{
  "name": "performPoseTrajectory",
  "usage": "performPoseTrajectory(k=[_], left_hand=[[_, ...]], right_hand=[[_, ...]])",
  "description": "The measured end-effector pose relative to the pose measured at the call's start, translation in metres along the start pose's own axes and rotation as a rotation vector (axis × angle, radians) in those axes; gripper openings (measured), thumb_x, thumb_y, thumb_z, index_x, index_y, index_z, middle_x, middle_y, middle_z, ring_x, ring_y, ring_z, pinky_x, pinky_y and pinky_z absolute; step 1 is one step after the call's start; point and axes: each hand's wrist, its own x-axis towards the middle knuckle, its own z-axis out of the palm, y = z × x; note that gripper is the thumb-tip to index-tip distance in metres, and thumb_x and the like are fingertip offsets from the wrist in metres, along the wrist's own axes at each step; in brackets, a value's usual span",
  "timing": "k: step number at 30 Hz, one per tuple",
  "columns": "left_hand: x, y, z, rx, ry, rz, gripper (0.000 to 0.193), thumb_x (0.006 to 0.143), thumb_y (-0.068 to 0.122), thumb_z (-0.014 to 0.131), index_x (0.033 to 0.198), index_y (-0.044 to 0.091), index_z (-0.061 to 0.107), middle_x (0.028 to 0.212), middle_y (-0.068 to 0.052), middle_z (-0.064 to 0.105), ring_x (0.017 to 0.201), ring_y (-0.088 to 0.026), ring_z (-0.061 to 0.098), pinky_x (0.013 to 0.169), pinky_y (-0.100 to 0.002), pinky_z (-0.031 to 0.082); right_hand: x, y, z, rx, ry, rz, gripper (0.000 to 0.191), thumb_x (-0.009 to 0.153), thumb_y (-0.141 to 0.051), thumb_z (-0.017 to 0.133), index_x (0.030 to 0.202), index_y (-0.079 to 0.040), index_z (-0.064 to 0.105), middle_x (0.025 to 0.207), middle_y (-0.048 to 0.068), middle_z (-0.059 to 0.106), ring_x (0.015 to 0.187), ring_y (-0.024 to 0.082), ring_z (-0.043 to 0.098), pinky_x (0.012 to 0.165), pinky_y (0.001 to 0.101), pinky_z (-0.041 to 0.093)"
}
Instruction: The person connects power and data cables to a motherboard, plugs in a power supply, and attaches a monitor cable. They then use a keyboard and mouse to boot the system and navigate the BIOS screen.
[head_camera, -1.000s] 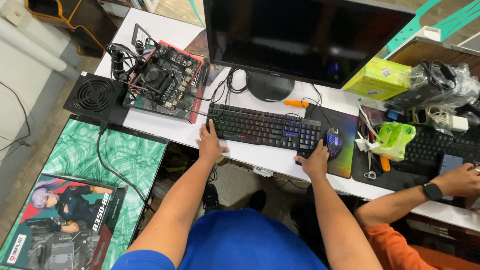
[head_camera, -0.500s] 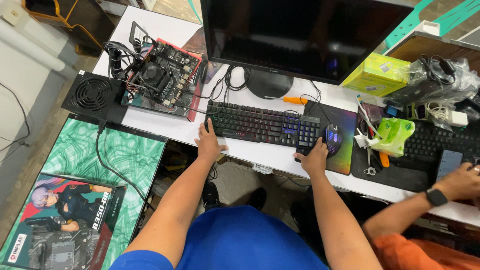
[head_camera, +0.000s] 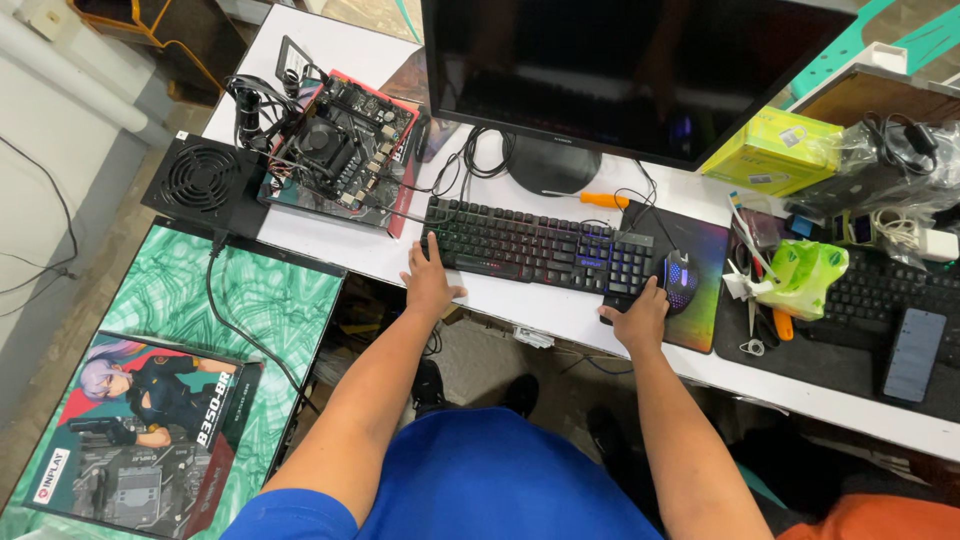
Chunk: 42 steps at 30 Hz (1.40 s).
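Observation:
A black keyboard with rainbow backlit keys lies on the white desk in front of a dark monitor. My left hand clasps the keyboard's left end, thumb along its front edge. My right hand is curled on the keyboard's front right corner, just left of a black lit mouse on a dark mouse pad. Both forearms reach out from my blue shirt.
A bare motherboard and a black fan unit sit at the desk's left. A printed box lies on a green mat below. To the right are a yellow box, a green bag, a second keyboard, a phone and a co-worker's orange sleeve.
The co-worker's hand with the wristwatch has left the right edge of view, and the phone now lies alone there. My hands stay at the keyboard's two ends.

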Motion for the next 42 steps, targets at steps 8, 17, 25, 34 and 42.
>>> performPoseTrajectory(k=[8,17,25,34,42], left_hand=[[0.0011,0.002,-0.0015,0.004,-0.022,-0.015,0.14,0.063,0.034,0.099,0.163,0.015,0.002,0.165,-0.023,0.014,0.155,-0.038,0.017,0.114,-0.068,0.031],[0.0029,0.0003,-0.0005,0.049,-0.047,-0.008,0.139,0.067,0.038,0.096,0.164,0.015,-0.001,0.166,-0.025,0.012,0.155,-0.038,0.016,0.114,-0.067,0.032],[0.0035,-0.0014,0.0018,0.039,-0.042,-0.004,0.138,0.068,0.037,0.096,0.164,0.015,0.0,0.165,-0.025,0.012,0.155,-0.039,0.016,0.115,-0.068,0.031],[0.0027,-0.0017,0.003,0.025,-0.027,0.003,0.137,0.066,0.036,0.097,0.164,0.017,0.002,0.165,-0.025,0.012,0.155,-0.039,0.016,0.114,-0.069,0.031],[0.0003,0.0026,-0.0023,0.038,-0.02,0.006,0.136,0.065,0.036,0.097,0.164,0.02,0.004,0.165,-0.025,0.013,0.154,-0.04,0.017,0.112,-0.069,0.032]], right_hand=[[0.001,0.0003,-0.0019,0.011,-0.004,0.002,0.126,0.067,-0.038,0.095,0.159,0.006,0.021,0.147,0.021,0.042,0.135,0.038,0.042,0.109,0.0449,0.045],[0.0008,0.0005,-0.001,0.005,-0.011,0.002,0.125,0.068,-0.039,0.095,0.158,0.007,0.021,0.147,0.022,0.041,0.134,0.038,0.043,0.108,0.0446,0.046],[0.0032,0.0017,0.0012,0.007,-0.015,0.017,0.125,0.068,-0.038,0.095,0.158,0.006,0.021,0.147,0.02,0.042,0.135,0.038,0.043,0.108,0.0447,0.045],[0.0025,0.0032,0.002,0.016,0.001,-0.005,0.125,0.067,-0.038,0.095,0.158,0.007,0.022,0.146,0.021,0.042,0.134,0.038,0.043,0.108,0.0444,0.046],[0.0007,-0.0034,-0.0047,-0.012,-0.018,0.019,0.126,0.067,-0.04,0.095,0.158,0.005,0.02,0.147,0.021,0.041,0.135,0.038,0.042,0.108,0.0445,0.045]])
